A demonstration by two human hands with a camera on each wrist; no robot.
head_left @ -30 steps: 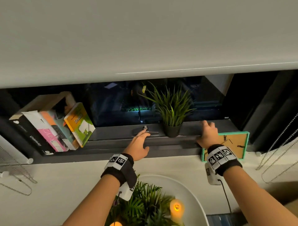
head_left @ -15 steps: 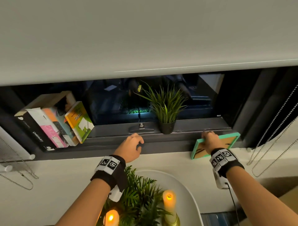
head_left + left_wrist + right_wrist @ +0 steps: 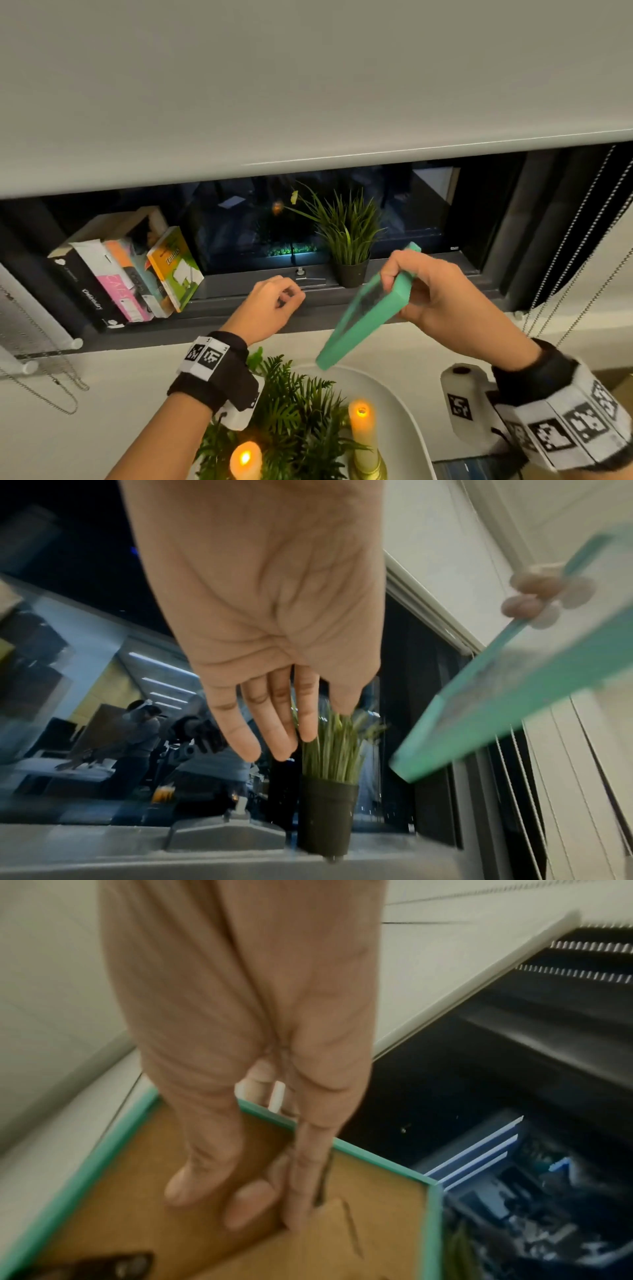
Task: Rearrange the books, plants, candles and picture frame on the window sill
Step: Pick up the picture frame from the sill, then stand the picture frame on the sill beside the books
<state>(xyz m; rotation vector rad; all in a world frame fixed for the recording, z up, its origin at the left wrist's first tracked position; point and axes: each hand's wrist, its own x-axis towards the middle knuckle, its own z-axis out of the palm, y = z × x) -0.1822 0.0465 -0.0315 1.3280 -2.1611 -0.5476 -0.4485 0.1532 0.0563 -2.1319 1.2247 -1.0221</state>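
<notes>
My right hand [image 3: 399,282] grips the top edge of the teal picture frame [image 3: 359,322], which hangs tilted in the air in front of the window sill [image 3: 236,308]. In the right wrist view my right hand [image 3: 246,1202] has thumb and fingers on the picture frame's brown back [image 3: 113,1191]. My left hand [image 3: 286,298] hovers empty by the window handle, and the left wrist view shows its fingers [image 3: 274,737] relaxed. A grass plant [image 3: 346,240] in a black pot stands on the sill between my hands. Several books [image 3: 137,274] lean at the sill's left end.
Below my arms a white round tray [image 3: 407,411] holds a fern-like plant [image 3: 294,414] and two lit candles [image 3: 361,425] [image 3: 245,459]. A lowered roller blind [image 3: 308,85] covers the upper window. Bead chains [image 3: 568,274] hang at the right.
My right hand has lifted the picture frame off the ledge at the right and swung it up and leftwards, tilted. My left hand has drawn back a little from the window handle.
</notes>
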